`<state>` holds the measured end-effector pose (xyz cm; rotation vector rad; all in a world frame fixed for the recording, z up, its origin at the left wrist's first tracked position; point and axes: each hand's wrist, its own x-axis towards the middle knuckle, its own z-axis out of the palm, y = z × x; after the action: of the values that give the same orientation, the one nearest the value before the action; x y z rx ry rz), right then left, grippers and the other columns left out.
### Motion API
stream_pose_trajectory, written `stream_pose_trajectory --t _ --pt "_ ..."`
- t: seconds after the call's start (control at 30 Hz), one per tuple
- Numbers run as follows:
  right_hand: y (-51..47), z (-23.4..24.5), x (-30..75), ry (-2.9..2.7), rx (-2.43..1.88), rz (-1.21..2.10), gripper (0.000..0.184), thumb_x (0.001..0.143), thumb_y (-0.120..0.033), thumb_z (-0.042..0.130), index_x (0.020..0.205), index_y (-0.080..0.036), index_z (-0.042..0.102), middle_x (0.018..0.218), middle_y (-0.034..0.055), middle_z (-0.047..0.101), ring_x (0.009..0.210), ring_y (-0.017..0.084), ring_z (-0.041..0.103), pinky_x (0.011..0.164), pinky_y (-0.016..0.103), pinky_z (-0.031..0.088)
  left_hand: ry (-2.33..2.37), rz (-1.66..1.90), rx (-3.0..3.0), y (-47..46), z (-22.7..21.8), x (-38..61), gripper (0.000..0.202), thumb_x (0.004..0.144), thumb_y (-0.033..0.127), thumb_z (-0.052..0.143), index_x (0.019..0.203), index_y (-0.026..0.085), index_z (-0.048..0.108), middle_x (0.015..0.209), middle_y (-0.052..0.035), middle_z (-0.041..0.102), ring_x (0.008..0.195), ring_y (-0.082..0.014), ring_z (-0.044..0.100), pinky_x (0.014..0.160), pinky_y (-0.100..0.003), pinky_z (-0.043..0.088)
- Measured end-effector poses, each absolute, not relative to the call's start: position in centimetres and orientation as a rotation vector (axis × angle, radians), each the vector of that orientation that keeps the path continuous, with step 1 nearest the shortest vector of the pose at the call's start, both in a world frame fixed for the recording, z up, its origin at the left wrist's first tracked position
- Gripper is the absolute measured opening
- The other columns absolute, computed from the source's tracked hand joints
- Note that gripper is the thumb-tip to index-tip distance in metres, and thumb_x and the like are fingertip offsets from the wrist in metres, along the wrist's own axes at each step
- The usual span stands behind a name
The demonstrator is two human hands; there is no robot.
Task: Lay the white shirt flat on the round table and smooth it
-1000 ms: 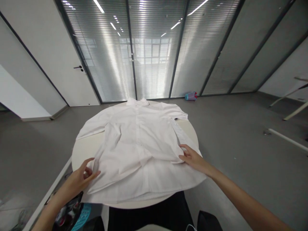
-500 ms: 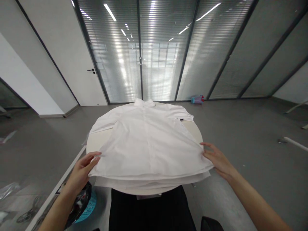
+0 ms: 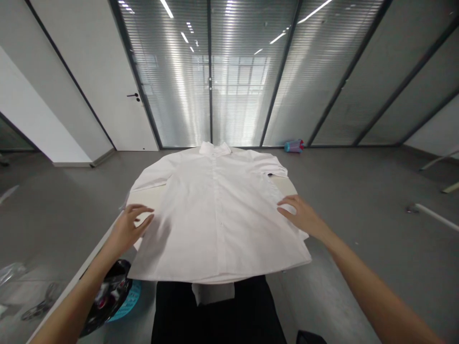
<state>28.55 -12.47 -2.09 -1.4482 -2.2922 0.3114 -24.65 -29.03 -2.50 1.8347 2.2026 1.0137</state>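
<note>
A white short-sleeved shirt (image 3: pixel 201 220) lies spread, front up, on a round pale table (image 3: pixel 148 195). Its collar points away from me and its hem hangs over the near edge. Over the shirt's left side hovers my left hand (image 3: pixel 131 227), thumb and fingers apart, holding nothing. My right hand (image 3: pixel 301 215) is at the right side of the shirt, its fingers also parted and empty; whether the fingertips touch the cloth I cannot tell. More white cloth shows from under the shirt at both sides. A pale piece (image 3: pixel 215 293) hangs below the hem against my dark clothing.
A blue basket (image 3: pixel 129 302) with a black bag lining stands on the floor at lower left, beside a pale rail. A small blue-and-red bin (image 3: pixel 294 146) lies by the glass wall. White metal legs (image 3: pixel 433 216) stick out on the right.
Both hands have let go of the shirt's lower corners and moved up its sides, the right one inward. The shirt's hem has come down nearer to me, covering the layers below.
</note>
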Motion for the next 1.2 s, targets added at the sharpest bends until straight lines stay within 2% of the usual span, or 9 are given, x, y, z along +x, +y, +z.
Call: stream_pose_trajectory --t 0.07,0.13,0.23,0.33,0.43,0.5,0.57,0.83,1.2 --pt "-8.5 -1.9 25.2 -2.351 -1.433 0.247 0.039 0.093 -0.045 0.052 0.121 -0.023 0.067 0.134 0.0114 0.058 0.128 0.026 0.053 0.113 0.042 0.037 2.120 0.957 2.063 -23.7 -1.7 -23.9 0.054 0.087 0.067 0.049 0.102 0.021 0.074 0.119 -0.0125 0.062 0.109 -0.0287 0.063 0.091 -0.041 0.056" --pt "-4.6 -2.5 21.5 -2.384 -1.522 0.187 0.050 0.097 -0.047 0.048 0.138 -0.021 0.057 0.152 0.0114 0.044 0.141 0.028 0.039 0.118 0.043 0.029 2.073 0.862 2.184 -17.9 -1.7 -22.6 0.051 0.091 0.060 0.048 0.106 0.019 0.074 0.127 -0.0140 0.060 0.114 -0.0292 0.061 0.104 -0.045 0.048" --pt "-0.2 -4.3 16.8 -2.456 -1.643 0.106 0.064 0.100 -0.055 0.039 0.154 -0.021 0.039 0.164 0.0106 0.026 0.151 0.031 0.019 0.121 0.046 0.019 2.170 0.661 2.192 -10.4 -3.0 -21.0 0.045 0.095 0.047 0.049 0.120 0.016 0.070 0.138 -0.0170 0.055 0.123 -0.0305 0.058 0.109 -0.044 0.043" --pt "2.0 -6.5 14.4 -2.489 -1.714 0.038 0.069 0.099 -0.062 0.033 0.157 -0.026 0.031 0.166 0.0086 0.017 0.152 0.034 0.011 0.122 0.052 0.012 2.322 0.507 2.201 -6.0 -5.2 -20.8 0.049 0.098 0.045 0.046 0.133 0.016 0.062 0.148 -0.0181 0.048 0.143 -0.0358 0.037 0.115 -0.049 0.033" --pt "2.8 -8.0 14.0 -2.521 -1.737 0.061 0.070 0.099 -0.066 0.026 0.158 -0.029 0.029 0.167 0.0076 0.016 0.153 0.034 0.010 0.121 0.054 0.008 2.463 0.421 2.153 -4.5 -7.4 -21.8 0.062 0.097 0.055 0.043 0.148 0.019 0.047 0.158 -0.0190 0.035 0.148 -0.0446 0.021 0.114 -0.061 0.023" --pt "2.9 -8.4 14.3 -2.536 -1.742 0.079 0.071 0.099 -0.067 0.023 0.158 -0.029 0.028 0.167 0.0076 0.015 0.153 0.034 0.009 0.122 0.053 0.007 2.522 0.394 2.097 -4.2 -8.5 -22.5 0.071 0.096 0.060 0.040 0.154 0.020 0.037 0.161 -0.0201 0.028 0.146 -0.0502 0.019 0.112 -0.064 0.022" --pt "3.0 -8.5 14.5 -2.538 -1.753 0.088 0.071 0.098 -0.067 0.022 0.159 -0.029 0.027 0.167 0.0076 0.014 0.153 0.033 0.008 0.122 0.053 0.006 2.540 0.373 2.073 -4.1 -9.2 -23.0 0.074 0.095 0.063 0.039 0.156 0.020 0.034 0.162 -0.0207 0.026 0.145 -0.0525 0.021 0.112 -0.063 0.022" --pt "4.6 -8.1 11.7 -2.539 -1.740 0.125 0.071 0.099 -0.067 0.023 0.159 -0.028 0.026 0.167 0.0070 0.015 0.153 0.033 0.008 0.122 0.053 0.007 2.579 0.311 2.076 -2.3 -9.7 -25.7 0.075 0.095 0.065 0.036 0.155 0.021 0.036 0.161 -0.0209 0.028 0.143 -0.0532 0.024 0.110 -0.062 0.024" --pt "5.2 -8.7 11.3 -2.572 -1.710 0.059 0.069 0.100 -0.063 0.024 0.158 -0.026 0.030 0.166 0.0086 0.019 0.152 0.033 0.014 0.121 0.052 0.012 2.559 0.387 2.090 -2.5 -9.6 -26.5 0.069 0.096 0.061 0.040 0.153 0.023 0.040 0.160 -0.0163 0.032 0.146 -0.0454 0.026 0.114 -0.055 0.023"
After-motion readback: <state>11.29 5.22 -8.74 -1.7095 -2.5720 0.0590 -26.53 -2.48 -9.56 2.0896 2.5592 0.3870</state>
